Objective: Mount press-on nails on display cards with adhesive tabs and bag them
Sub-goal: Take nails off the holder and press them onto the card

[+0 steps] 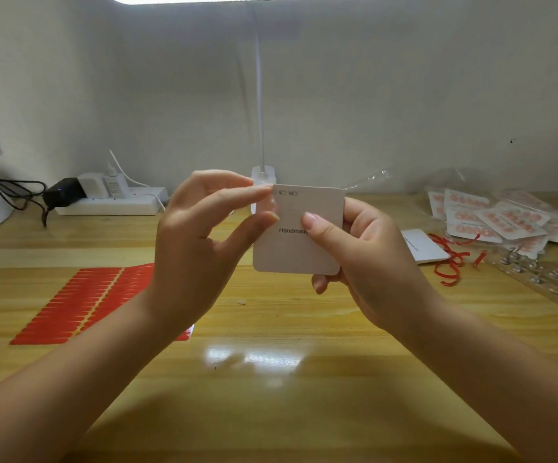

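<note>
Behind right thumb [317, 225], card [299, 252] print.

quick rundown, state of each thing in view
display card: held upright, blank, no nails on it
right hand: grips the card
left hand: pinches at card's top left edge
red tab sheet: flat on desk
bagged nail cards: piled at right

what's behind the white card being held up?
Behind the white card: the right hand's fingers gripping it, and the lamp base showing above its top-left corner. The table strip directly behind is covered.
</note>
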